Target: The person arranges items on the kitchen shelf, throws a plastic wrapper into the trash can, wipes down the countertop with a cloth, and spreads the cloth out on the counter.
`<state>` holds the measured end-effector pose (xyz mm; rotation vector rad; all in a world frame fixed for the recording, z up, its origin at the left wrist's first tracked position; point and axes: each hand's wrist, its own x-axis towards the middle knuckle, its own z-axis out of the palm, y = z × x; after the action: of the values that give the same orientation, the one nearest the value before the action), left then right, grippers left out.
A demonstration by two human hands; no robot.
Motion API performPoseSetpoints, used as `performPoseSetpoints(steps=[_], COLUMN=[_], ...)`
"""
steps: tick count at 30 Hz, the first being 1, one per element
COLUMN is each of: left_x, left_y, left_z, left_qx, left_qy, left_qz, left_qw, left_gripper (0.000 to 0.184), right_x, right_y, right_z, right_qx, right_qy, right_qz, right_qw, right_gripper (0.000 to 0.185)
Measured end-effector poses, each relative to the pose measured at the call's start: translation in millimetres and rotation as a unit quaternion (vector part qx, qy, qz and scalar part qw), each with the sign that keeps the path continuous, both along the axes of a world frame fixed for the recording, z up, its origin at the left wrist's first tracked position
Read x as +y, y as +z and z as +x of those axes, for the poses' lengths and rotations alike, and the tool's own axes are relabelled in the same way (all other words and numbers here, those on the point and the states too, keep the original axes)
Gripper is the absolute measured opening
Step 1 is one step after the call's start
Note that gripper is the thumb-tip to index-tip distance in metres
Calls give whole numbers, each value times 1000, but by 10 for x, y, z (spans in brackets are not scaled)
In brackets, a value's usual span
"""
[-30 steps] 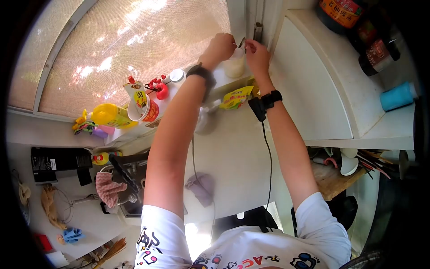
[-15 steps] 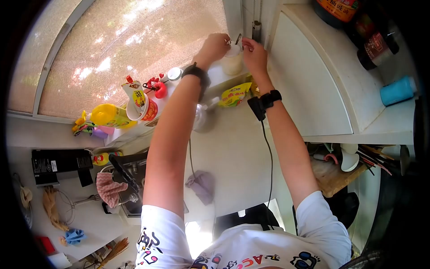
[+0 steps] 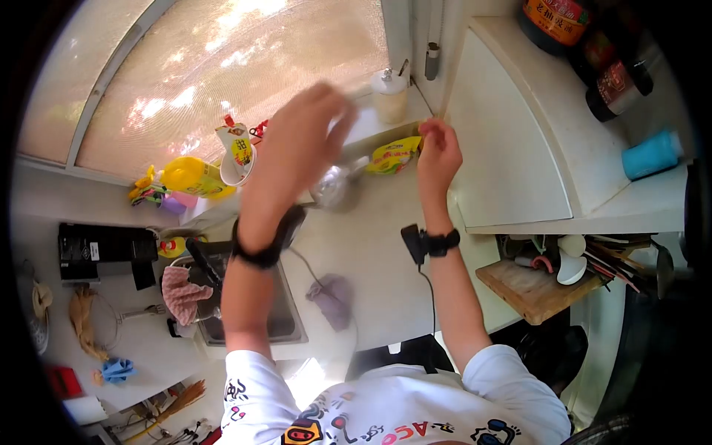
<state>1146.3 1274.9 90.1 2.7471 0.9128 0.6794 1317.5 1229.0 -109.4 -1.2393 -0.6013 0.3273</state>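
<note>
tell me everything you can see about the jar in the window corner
The jar is squat and roughly cylindrical, with a whitish top and see-through-looking walls, glass or plastic, I can't tell which. Cream-coloured contents show through; what they are isn't clear. A thin dark piece sticks up at the right of its top. It stands upright on the white sill. Neither the left hand nor the right hand touches it.

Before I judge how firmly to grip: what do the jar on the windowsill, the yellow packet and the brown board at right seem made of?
Jar: glass or clear plastic; smooth and see-through, pale within, but the look doesn't settle which.
Yellow packet: probably plastic film, printed, from its pouch shape.
Brown board: likely wood, matt, from its patchy brown surface and thick edge.
</note>
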Motion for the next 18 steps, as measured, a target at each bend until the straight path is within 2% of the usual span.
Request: performPoseSetpoints(steps=[2, 5, 10, 12, 15, 18], left_x=[-544, -1237, -2130, -2425, -2783, -3049], left_y=[312, 641, 718, 700, 412, 18], left_z=[-338, -791, -1490, -1711, -2078, -2356], left_qx=[56, 151, 262, 308, 304, 309], left_qy=[10, 18, 106, 139, 203, 236], left_qz=[-14, -45, -134, -164, -234, -262], left_qw=[998, 987, 950, 927, 901, 883], left_gripper=[12, 13, 11, 12, 16, 18], right_x=[-226, -543, -1158, -1484, -1876, -2239], right_y=[-133, -232, -507, -794, -1287, -1664], right_z=[-214, -613, -1579, -2006, -2434, -2663], right_qx=[33, -17, -168, -213, -357, -476], right_qy=[23, 89, 271, 381, 577, 492], right_qz=[7, -72, -119, -118, -165, -131], right_qw=[999, 993, 940, 892, 715, 717], right_gripper=[20, 17, 11, 11, 23, 46])
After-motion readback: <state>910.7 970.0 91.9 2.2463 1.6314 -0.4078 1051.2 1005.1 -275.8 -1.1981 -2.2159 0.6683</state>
